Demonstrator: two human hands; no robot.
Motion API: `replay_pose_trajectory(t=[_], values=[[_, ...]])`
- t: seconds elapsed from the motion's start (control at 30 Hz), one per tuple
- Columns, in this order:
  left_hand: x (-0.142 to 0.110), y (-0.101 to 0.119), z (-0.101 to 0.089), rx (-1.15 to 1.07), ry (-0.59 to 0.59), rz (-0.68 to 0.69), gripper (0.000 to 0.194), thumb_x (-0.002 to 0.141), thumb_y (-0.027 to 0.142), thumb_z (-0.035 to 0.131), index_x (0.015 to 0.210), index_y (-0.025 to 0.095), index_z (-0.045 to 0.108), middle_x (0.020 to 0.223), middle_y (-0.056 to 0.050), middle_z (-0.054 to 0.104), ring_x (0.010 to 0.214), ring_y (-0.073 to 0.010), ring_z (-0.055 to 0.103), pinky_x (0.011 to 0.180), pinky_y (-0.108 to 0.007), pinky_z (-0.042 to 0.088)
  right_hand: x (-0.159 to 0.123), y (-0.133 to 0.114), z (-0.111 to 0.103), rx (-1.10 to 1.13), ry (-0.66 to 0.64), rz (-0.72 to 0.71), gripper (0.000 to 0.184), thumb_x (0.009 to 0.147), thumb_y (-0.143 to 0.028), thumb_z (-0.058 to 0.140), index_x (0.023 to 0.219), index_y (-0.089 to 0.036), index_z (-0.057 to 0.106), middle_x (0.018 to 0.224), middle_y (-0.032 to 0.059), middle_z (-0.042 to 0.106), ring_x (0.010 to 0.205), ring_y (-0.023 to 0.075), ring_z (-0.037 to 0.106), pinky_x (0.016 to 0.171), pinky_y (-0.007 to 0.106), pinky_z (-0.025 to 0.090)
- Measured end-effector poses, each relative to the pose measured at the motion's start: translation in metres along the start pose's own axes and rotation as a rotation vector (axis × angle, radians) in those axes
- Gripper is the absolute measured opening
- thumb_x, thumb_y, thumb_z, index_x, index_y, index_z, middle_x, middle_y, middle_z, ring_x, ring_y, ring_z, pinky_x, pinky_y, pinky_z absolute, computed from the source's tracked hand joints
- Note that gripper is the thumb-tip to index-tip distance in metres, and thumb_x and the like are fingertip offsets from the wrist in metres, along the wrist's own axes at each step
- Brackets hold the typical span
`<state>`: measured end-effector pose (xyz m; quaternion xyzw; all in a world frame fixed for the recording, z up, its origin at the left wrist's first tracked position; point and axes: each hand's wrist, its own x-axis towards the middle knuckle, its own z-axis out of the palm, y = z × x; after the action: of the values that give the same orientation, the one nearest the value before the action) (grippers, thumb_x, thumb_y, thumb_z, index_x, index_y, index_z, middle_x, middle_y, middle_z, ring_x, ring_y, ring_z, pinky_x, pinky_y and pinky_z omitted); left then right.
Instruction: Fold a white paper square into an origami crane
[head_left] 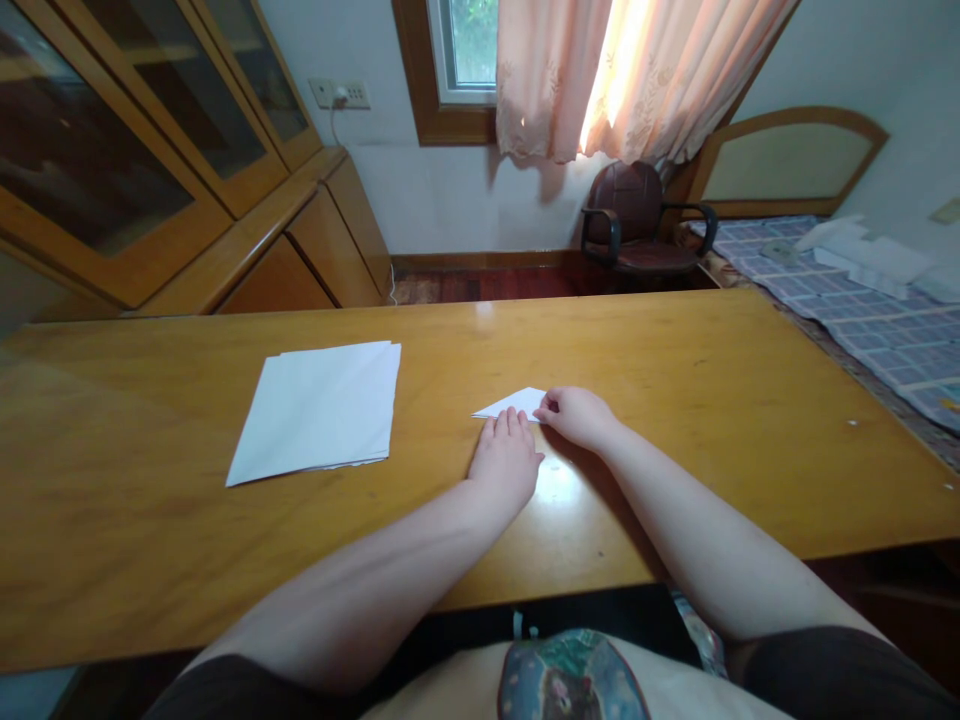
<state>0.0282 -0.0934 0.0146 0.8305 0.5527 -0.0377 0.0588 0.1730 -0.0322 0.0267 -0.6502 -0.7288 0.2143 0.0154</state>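
A small folded piece of white paper (517, 401) lies on the wooden table (457, 350), its left end narrowing to a point. My left hand (507, 455) rests with its fingers stretched out, the fingertips touching the paper's near edge. At the paper's right end, my right hand (574, 413) pinches the edge between thumb and curled fingers. That end is partly hidden behind the right hand's fingers.
A stack of white paper sheets (319, 410) lies left of my hands. Beyond the table stand a dark red armchair (637, 220) and, at the right, a bed (862, 290). A glass-door cabinet (247, 230) lines the left wall.
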Motion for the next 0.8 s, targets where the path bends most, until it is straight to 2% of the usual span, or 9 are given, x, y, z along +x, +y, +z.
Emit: replay_pose_trajectory(t=[0.17,0.27,0.47,0.8], values=[[-0.0022,0.0041,-0.0025,0.001,-0.01,-0.056,0.064,0.088,0.038,0.05,0.138,-0.002,0.04,0.142,-0.028,0.039,0.135,-0.034,0.035,0.112,-0.043,0.023,0.0002,0.0006,-0.0003,0.002,0.01,-0.017,0.026,0.083,-0.045,0.056,0.086,-0.022,0.07,0.083,0.005,0.071,0.073,0.0174,0.061,0.058,0.025,0.035],[-0.0038,0.005,-0.0028,-0.012,0.003,-0.07,0.063,0.088,0.039,0.051,0.139,0.003,0.04,0.144,-0.025,0.039,0.136,-0.0344,0.033,0.113,-0.047,0.021,0.0003,0.0009,-0.0003,-0.006,0.009,-0.027,0.026,0.083,-0.044,0.056,0.086,-0.022,0.07,0.083,0.0051,0.071,0.073,0.0175,0.061,0.058,0.025,0.035],[-0.0067,0.0052,-0.0025,-0.016,0.0,-0.15,0.067,0.085,0.046,0.052,0.142,0.014,0.039,0.148,-0.022,0.034,0.135,-0.043,0.029,0.105,-0.067,0.018,-0.0008,-0.0006,-0.0016,-0.017,-0.002,-0.02,0.027,0.084,-0.044,0.055,0.086,-0.022,0.07,0.084,0.0056,0.07,0.074,0.0171,0.061,0.059,0.025,0.036],[-0.0068,0.0028,-0.0065,-0.026,-0.023,-0.139,0.07,0.084,0.049,0.052,0.142,0.013,0.038,0.147,-0.026,0.032,0.132,-0.0467,0.03,0.1,-0.072,0.019,0.0002,0.0013,-0.0005,-0.021,-0.002,-0.017,0.026,0.084,-0.045,0.055,0.086,-0.023,0.069,0.084,0.0043,0.07,0.072,0.0168,0.06,0.059,0.025,0.034]])
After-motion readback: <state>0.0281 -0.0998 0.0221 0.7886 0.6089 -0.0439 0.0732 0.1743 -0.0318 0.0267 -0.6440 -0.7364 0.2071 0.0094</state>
